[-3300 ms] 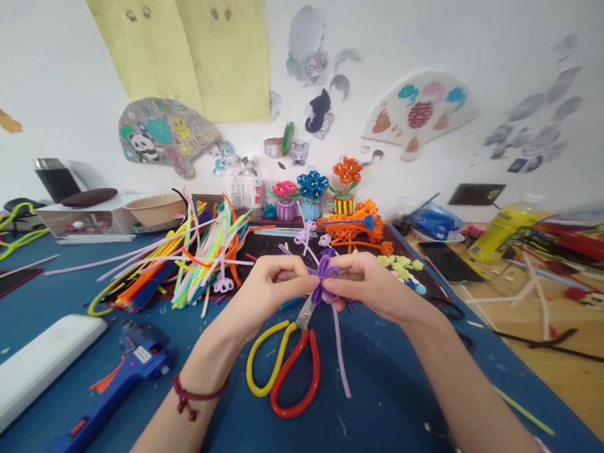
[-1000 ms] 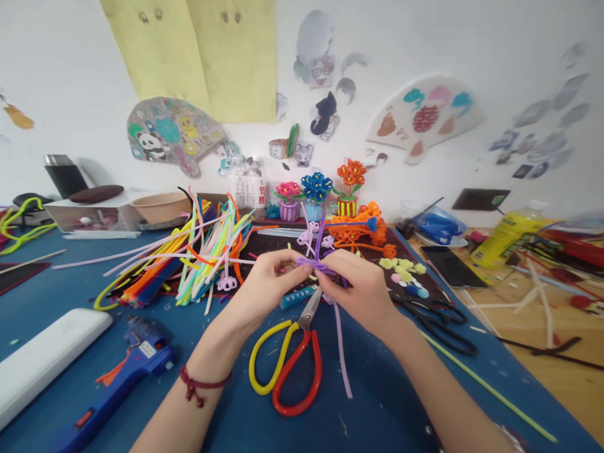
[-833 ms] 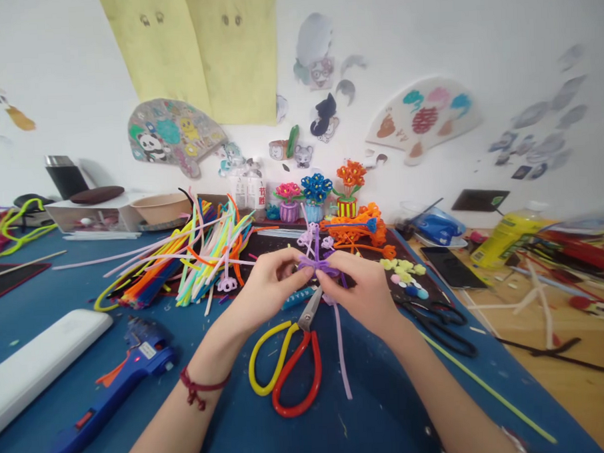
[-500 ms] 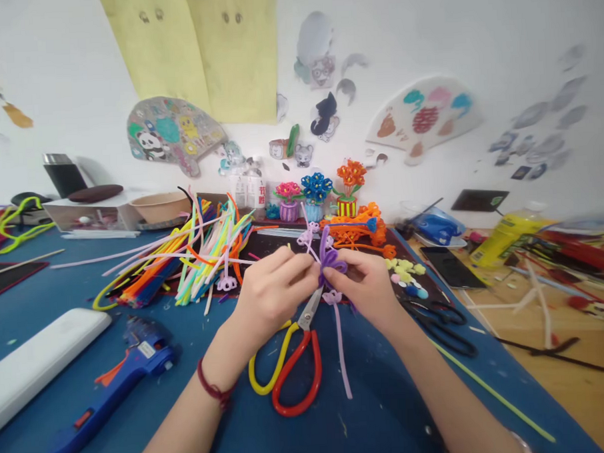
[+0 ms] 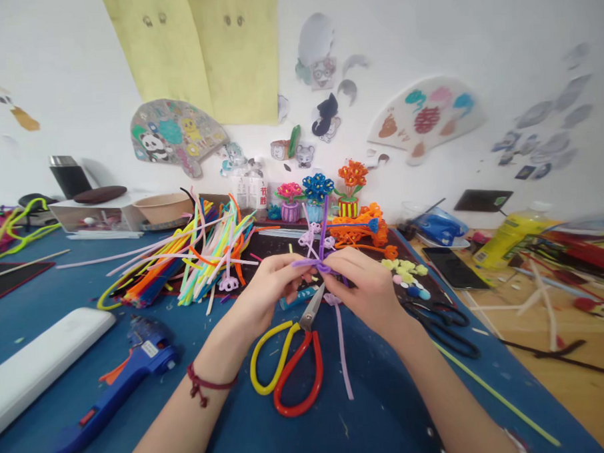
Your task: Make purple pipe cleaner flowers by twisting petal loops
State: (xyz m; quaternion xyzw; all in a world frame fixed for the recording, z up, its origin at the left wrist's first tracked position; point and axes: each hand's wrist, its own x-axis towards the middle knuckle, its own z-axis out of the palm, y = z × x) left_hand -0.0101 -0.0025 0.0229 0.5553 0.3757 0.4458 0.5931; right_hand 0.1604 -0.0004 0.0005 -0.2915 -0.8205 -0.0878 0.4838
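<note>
Between my two hands is a purple pipe cleaner [image 5: 324, 265], bent into loops, with one straight end pointing up. My left hand [image 5: 277, 281] pinches it from the left, thumb and fingers closed on a loop. From the other side my right hand [image 5: 367, 284] grips it, fingers curled and pressed together. Just below lie scissors [image 5: 309, 320] with one yellow and one red handle, their tips partly under my hands. A lilac pipe cleaner flower [image 5: 343, 345] with a long stem rests beside them. More lilac flowers [image 5: 310, 236] lie behind my hands.
A blue glue gun [image 5: 123, 381] and a white case [image 5: 48, 364] lie at the left. Bundled pipe cleaners [image 5: 198, 258] spread behind my left hand. Small potted flowers [image 5: 316, 194] stand by the wall. Black scissors [image 5: 444, 324] and a phone [image 5: 454, 268] are at the right.
My hands have shifted the purple pipe cleaner: its loops have tilted flatter, and a straight end now sticks upward. My left hand has turned, its fingers now underneath.
</note>
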